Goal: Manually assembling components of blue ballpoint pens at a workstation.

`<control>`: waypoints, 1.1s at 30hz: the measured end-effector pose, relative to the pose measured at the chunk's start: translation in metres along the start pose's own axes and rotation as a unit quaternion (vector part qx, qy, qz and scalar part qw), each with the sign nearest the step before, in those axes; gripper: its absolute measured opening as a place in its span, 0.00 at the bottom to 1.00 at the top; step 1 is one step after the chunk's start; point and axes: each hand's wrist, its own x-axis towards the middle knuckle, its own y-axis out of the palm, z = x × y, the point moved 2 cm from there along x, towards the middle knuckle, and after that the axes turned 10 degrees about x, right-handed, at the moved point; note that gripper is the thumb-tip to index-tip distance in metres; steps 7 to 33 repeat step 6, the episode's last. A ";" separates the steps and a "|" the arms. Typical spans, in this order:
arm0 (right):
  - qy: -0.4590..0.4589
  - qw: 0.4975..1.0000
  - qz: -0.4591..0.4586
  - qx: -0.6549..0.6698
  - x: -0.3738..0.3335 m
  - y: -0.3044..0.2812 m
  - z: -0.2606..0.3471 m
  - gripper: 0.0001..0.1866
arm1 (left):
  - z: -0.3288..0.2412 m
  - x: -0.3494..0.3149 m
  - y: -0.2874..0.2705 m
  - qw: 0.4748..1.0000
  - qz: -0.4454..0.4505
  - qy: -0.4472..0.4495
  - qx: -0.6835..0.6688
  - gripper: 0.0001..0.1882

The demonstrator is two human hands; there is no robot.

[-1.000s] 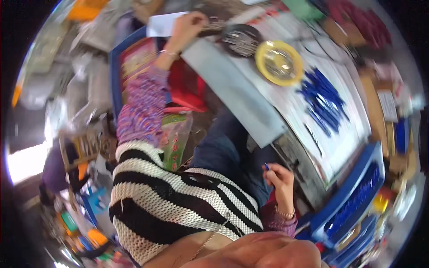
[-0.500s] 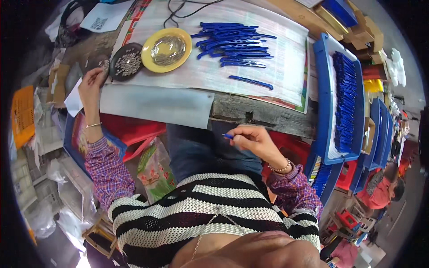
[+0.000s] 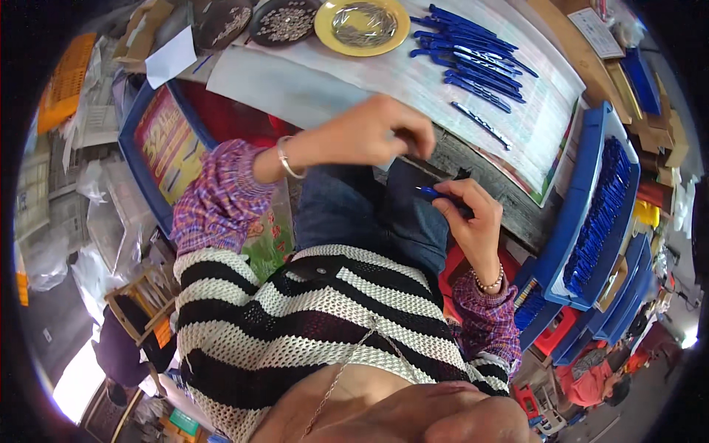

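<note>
My left hand (image 3: 362, 133), slightly smeared by motion, is over the table's front edge with its fingers curled and pinched downward. Whatever is between those fingertips cannot be made out. Lower and to the right, my right hand (image 3: 476, 214) pinches a slim blue plastic piece (image 3: 426, 191); its light tip points left, and my fingers hide the rest. A single long blue piece (image 3: 480, 125) lies on the table beyond my right hand. Farther back is a pile of similar blue pieces (image 3: 473, 55).
A yellow dish (image 3: 325, 40) of thin metal pins stands at the back, beside a dark dish (image 3: 258, 37) and another dark dish (image 3: 203, 37) with small metal parts. A blue crate (image 3: 550, 258) full of blue pieces stands right. A grey sheet (image 3: 258, 81) covers the table's front left.
My left hand has left the leftmost dark dish and come right, toward my right hand. My right hand still holds the blue piece. The whole view has turned and shifted.
</note>
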 end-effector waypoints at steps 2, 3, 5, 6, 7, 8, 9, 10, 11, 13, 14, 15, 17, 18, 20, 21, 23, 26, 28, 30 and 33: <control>-0.012 1.000 0.019 -0.021 0.005 0.006 0.009 0.11 | -0.007 -0.006 0.013 0.997 0.074 0.020 0.028 0.08; -0.023 0.999 0.034 -0.014 0.005 0.010 0.012 0.11 | -0.007 -0.011 0.019 0.997 0.076 0.030 0.016 0.07; -0.065 0.997 0.035 -0.038 0.007 0.015 0.005 0.12 | -0.004 -0.017 0.025 0.996 0.072 0.051 0.033 0.07; -0.089 0.993 0.058 -0.044 0.008 0.016 -0.001 0.12 | -0.005 -0.029 0.007 0.997 0.045 0.032 0.057 0.07; -0.089 0.993 0.058 -0.044 0.008 0.016 -0.001 0.12 | -0.005 -0.029 0.007 0.997 0.045 0.032 0.057 0.07; -0.089 0.993 0.058 -0.044 0.008 0.016 -0.001 0.12 | -0.005 -0.029 0.007 0.997 0.045 0.032 0.057 0.07; -0.089 0.993 0.058 -0.044 0.008 0.016 -0.001 0.12 | -0.005 -0.029 0.007 0.997 0.045 0.032 0.057 0.07; -0.089 0.993 0.058 -0.044 0.008 0.016 -0.001 0.12 | -0.005 -0.029 0.007 0.997 0.045 0.032 0.057 0.07; -0.089 0.993 0.058 -0.044 0.008 0.016 -0.001 0.12 | -0.005 -0.029 0.007 0.997 0.045 0.032 0.057 0.07; -0.089 0.993 0.058 -0.044 0.008 0.016 -0.001 0.12 | -0.005 -0.029 0.007 0.997 0.045 0.032 0.057 0.07; -0.089 0.993 0.058 -0.044 0.008 0.016 -0.001 0.12 | -0.005 -0.029 0.007 0.997 0.045 0.032 0.057 0.07; -0.089 0.993 0.058 -0.044 0.008 0.016 -0.001 0.12 | -0.005 -0.029 0.007 0.997 0.045 0.032 0.057 0.07; -0.089 0.993 0.058 -0.044 0.008 0.016 -0.001 0.12 | -0.005 -0.029 0.007 0.997 0.045 0.032 0.057 0.07; -0.089 0.993 0.058 -0.044 0.008 0.016 -0.001 0.12 | -0.005 -0.029 0.007 0.997 0.045 0.032 0.057 0.07; -0.089 0.993 0.058 -0.044 0.008 0.016 -0.001 0.12 | -0.005 -0.029 0.007 0.997 0.045 0.032 0.057 0.07; -0.089 0.993 0.058 -0.044 0.008 0.016 -0.001 0.12 | -0.005 -0.029 0.007 0.997 0.045 0.032 0.057 0.07; -0.089 0.993 0.058 -0.044 0.008 0.016 -0.001 0.12 | -0.005 -0.029 0.007 0.997 0.045 0.032 0.057 0.07; -0.089 0.993 0.058 -0.044 0.008 0.016 -0.001 0.12 | -0.005 -0.029 0.007 0.997 0.045 0.032 0.057 0.07; -0.089 0.993 0.058 -0.044 0.008 0.016 -0.001 0.12 | -0.005 -0.029 0.007 0.997 0.045 0.032 0.057 0.07; -0.089 0.993 0.058 -0.044 0.008 0.016 -0.001 0.12 | -0.005 -0.029 0.007 0.997 0.045 0.032 0.057 0.07; -0.089 0.993 0.058 -0.044 0.008 0.016 -0.001 0.12 | -0.005 -0.029 0.007 0.997 0.045 0.032 0.057 0.07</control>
